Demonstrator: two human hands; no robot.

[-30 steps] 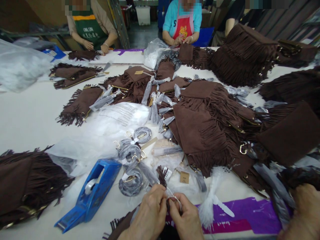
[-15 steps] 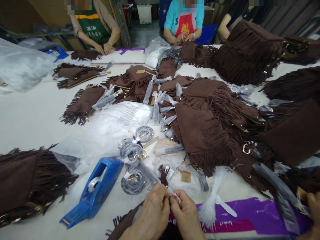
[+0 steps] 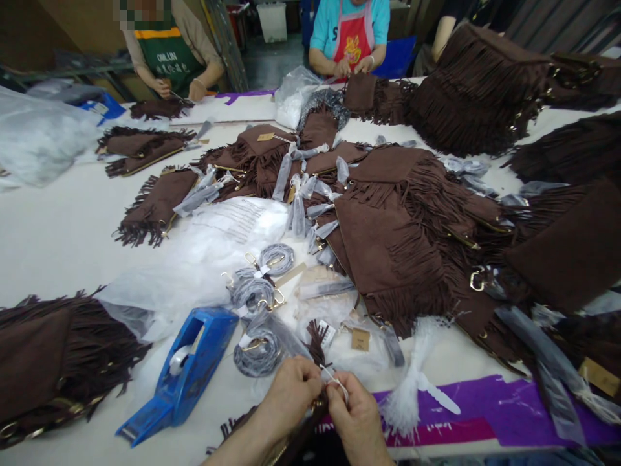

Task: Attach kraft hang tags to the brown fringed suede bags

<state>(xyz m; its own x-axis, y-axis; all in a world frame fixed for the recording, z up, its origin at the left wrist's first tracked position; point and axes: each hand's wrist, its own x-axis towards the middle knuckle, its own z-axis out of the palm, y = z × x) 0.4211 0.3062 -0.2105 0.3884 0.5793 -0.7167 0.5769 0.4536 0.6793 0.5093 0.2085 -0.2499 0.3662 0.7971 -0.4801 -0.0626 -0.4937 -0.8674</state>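
Near the front edge, my left hand [image 3: 292, 391] and my right hand [image 3: 355, 409] are close together, fingertips pinched. A thin white cord [image 3: 334, 377] loops up between them and over the right hand's fingers, which grip it. The left fingertips hide what they pinch. Below my hands lies a brown fringed bag [image 3: 242, 422] with a gold zip, mostly covered by my forearms. Just beyond are a small brown tassel [image 3: 317, 340] with a white label and a tan tag [image 3: 360, 339]. A bundle of white tag fasteners [image 3: 406, 395] lies to the right.
A blue tape dispenser [image 3: 187, 362], coiled grey-wrapped straps [image 3: 256, 353] and a clear plastic bag [image 3: 228, 230] lie left of centre. Brown fringed bags [image 3: 392, 239] are heaped mid-table. Purple plastic [image 3: 528, 408] is at the front right. Co-workers [image 3: 352, 39] stand across the table.
My left hand has tilted and shifted slightly, showing more of the bag's zip below. The cord loop has moved a little. Another person's hand at the lower right has left the view.
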